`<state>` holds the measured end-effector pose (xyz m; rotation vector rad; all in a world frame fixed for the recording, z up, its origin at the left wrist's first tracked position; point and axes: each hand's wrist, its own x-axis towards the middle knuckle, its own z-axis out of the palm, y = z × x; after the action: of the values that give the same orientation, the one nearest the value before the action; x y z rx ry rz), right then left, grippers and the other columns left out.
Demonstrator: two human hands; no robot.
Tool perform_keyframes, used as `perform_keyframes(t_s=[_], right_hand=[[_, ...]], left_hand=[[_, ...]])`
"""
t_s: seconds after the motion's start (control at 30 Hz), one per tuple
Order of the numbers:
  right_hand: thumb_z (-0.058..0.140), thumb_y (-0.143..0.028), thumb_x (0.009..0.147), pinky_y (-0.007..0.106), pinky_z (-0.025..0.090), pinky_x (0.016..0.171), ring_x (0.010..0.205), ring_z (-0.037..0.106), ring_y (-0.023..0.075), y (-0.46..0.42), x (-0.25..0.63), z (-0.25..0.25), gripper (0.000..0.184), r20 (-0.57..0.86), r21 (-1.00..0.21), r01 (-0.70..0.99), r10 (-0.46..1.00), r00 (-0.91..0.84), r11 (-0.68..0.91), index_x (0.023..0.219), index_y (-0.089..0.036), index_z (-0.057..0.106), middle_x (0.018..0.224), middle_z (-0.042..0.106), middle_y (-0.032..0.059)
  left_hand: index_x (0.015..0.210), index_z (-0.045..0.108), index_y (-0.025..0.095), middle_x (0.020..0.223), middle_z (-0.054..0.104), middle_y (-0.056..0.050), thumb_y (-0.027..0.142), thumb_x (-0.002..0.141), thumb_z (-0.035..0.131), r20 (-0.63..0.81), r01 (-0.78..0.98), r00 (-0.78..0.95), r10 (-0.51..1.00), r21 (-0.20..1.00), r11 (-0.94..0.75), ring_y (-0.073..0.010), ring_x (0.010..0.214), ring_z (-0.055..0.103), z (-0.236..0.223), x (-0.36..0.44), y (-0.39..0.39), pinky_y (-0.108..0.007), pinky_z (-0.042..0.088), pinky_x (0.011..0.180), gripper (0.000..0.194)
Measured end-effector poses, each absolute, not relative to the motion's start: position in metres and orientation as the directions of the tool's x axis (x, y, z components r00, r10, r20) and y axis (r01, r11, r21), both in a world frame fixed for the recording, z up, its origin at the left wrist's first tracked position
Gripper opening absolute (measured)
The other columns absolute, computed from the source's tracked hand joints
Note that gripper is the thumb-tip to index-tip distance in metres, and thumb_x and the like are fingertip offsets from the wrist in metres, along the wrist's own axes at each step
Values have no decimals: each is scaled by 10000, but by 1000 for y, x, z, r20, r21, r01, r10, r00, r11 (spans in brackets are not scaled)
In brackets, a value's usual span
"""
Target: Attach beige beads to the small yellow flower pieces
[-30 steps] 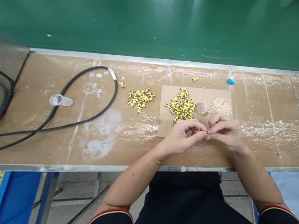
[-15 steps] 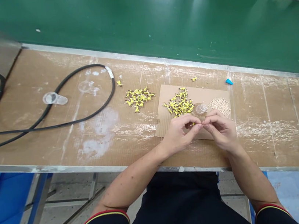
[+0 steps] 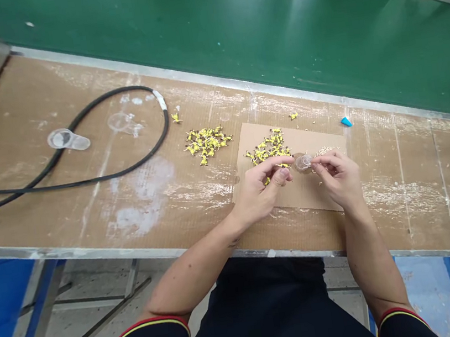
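My left hand [image 3: 262, 190] is curled in a pinch over the brown card sheet [image 3: 296, 195], with a small yellow part at its fingertips, beside the pile of small yellow parts [image 3: 267, 150]. My right hand [image 3: 340, 177] is curled too, its fingertips pinched next to a small clear plastic cup [image 3: 303, 162]; what it holds is too small to name. A heap of tiny pale pieces [image 3: 324, 150] lies just beyond the right hand, partly hidden by it.
A second pile of yellow parts [image 3: 205, 141] lies left of the card. A black cable [image 3: 100, 147] loops over the left of the bench near two clear plastic pieces [image 3: 67, 139]. A blue bit [image 3: 346, 121] lies by the green conveyor belt [image 3: 256, 35].
Both hands have moved away from me, from the near edge of the card up to the yellow pile and the clear cup. The view has shifted, sliding the bench leftward.
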<state>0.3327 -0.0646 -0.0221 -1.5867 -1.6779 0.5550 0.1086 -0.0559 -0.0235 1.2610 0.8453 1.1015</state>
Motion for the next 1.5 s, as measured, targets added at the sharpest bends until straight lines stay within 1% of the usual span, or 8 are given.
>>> perform_keyframes(t_s=[0.13,0.33,0.47,0.67,0.83,1.0,1.27,1.5], right_hand=[[696,-266,903,288,419,554,571,482,119,-64,332,-22,117,201,-734,669,979,45,120,886,-228,805,775,649,12],[699,-287,886,288,438,568,593,497,129,-62,332,-21,127,178,-724,683,982,55,93,876,-222,809,777,659,22],[706,-281,891,288,433,562,590,499,128,-63,333,-22,119,194,-738,664,980,45,116,870,-223,807,775,657,19],[708,-268,890,295,430,557,584,488,129,-63,332,-22,104,197,-752,648,979,48,119,860,-224,798,770,653,16],[722,-207,904,287,415,548,632,528,133,-73,323,-11,77,271,-835,511,961,56,205,893,-248,786,794,654,11],[721,-181,914,289,463,594,704,581,142,-86,310,-6,93,347,-875,349,937,-31,336,918,-265,762,818,656,11],[699,-222,928,354,591,741,843,694,189,-86,299,-11,59,336,-899,284,941,-42,334,904,-262,735,859,706,35],[707,-259,921,364,620,728,826,709,195,-85,295,-8,56,301,-909,293,953,-32,297,871,-258,733,858,716,46]], left_hand=[[1080,754,186,711,641,0,505,1062,526,108,-192,323,940,980,-47,-110,658,589,-22,108,-56,-244,502,669,392],[946,777,188,906,657,-53,555,1023,576,177,-82,259,950,984,-161,-129,753,591,-21,108,-53,-268,515,721,425],[936,770,181,831,682,-43,586,983,627,78,-100,242,967,993,-55,-140,730,589,-20,108,-52,-272,504,695,432],[916,727,172,782,703,-13,547,837,818,-82,-299,247,966,941,156,-116,682,617,-22,112,-52,-252,531,670,393],[879,689,168,748,720,0,464,787,877,-173,-375,299,938,883,282,-106,649,665,-22,115,-55,-241,559,665,362],[879,669,155,751,752,-20,396,788,888,-177,-376,369,912,869,321,-102,654,692,-21,118,-58,-218,557,656,338],[864,665,156,757,751,-35,468,810,869,-122,-362,421,899,886,290,-118,689,703,-22,121,-61,-237,577,679,376],[847,675,162,782,746,-40,499,803,864,-125,-322,408,905,907,270,-136,725,710,-18,121,-62,-268,599,724,389]])
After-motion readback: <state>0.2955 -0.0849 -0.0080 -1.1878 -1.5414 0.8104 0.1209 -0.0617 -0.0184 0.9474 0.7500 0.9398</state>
